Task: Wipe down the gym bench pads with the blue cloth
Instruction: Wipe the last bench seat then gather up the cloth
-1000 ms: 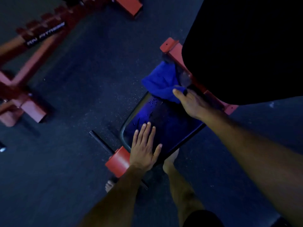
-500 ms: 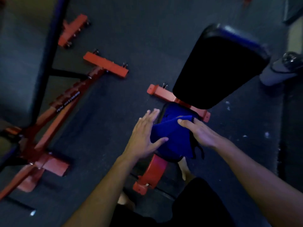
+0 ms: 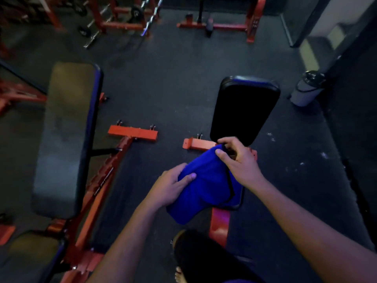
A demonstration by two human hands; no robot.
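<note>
1. The blue cloth sits at lower centre of the frame, bunched and lifted over the small seat pad, which it mostly hides.
2. The left hand grips the cloth's left edge, thumb pressed onto the fabric and fingers curled beneath.
3. The right hand pinches the cloth's upper corner between thumb and curled fingers, just below the raised back pad.
4. Judging from this, the cloth is being gathered or refolded, not wiping; no pad is being rubbed right now.
5. Whether the seat pad is already clean cannot be told in this dim light; the back pad looks dark and featureless.
6. A second bench at the left of the frame likely remains to be wiped.
</note>
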